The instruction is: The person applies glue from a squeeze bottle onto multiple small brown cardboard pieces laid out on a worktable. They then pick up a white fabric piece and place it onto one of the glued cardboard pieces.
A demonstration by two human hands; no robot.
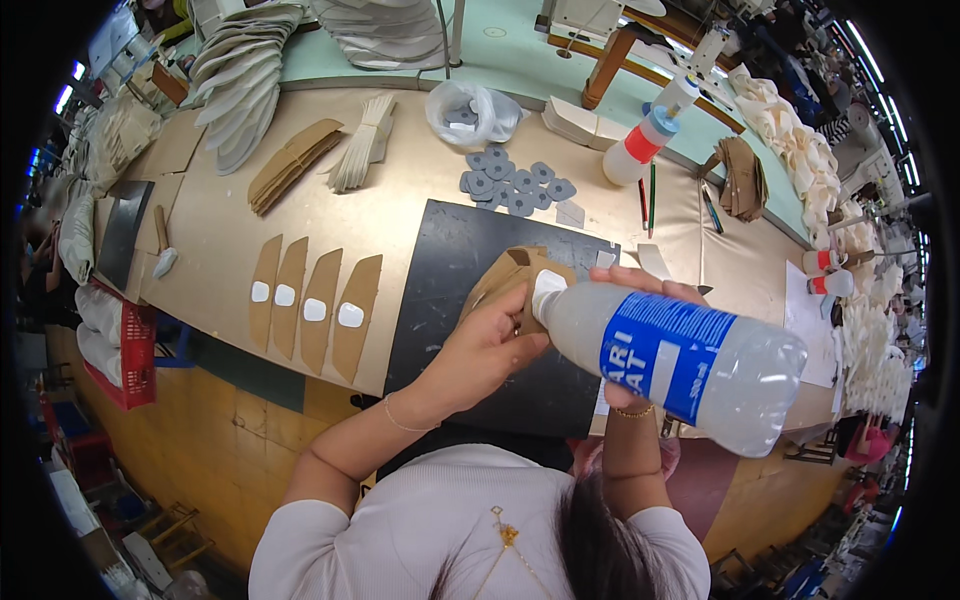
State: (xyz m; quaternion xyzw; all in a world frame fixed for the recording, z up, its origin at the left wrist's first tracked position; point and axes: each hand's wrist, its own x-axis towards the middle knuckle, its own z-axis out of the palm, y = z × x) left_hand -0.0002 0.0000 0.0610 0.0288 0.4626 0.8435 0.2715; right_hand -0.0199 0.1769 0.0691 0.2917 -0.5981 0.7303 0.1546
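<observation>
A person at a workbench tilts a clear plastic bottle [690,355] with a blue label, its white nozzle pointing left and down at a folded tan piece [515,272]. The right hand [640,300] is closed around the bottle's body, largely hidden behind it, with only the fingers showing over the top. The left hand [487,345] is curled around the tan piece just beside the nozzle, pinching it above a black mat [450,290] that lies on the tan tabletop [220,230] near the table's front edge.

To the left of the mat, four long tan strips [315,305] lie side by side, each bearing a small white patch. Farther back, a cluster of grey cut shapes [515,183] sits beyond the mat's far edge, with a crumpled clear bag [470,110] behind it. A second bottle with a red band [645,140] lies tilted at the far right, near two pencils [648,195]. Stacks of tan and white strips [330,150] lie at the far left of the table.
</observation>
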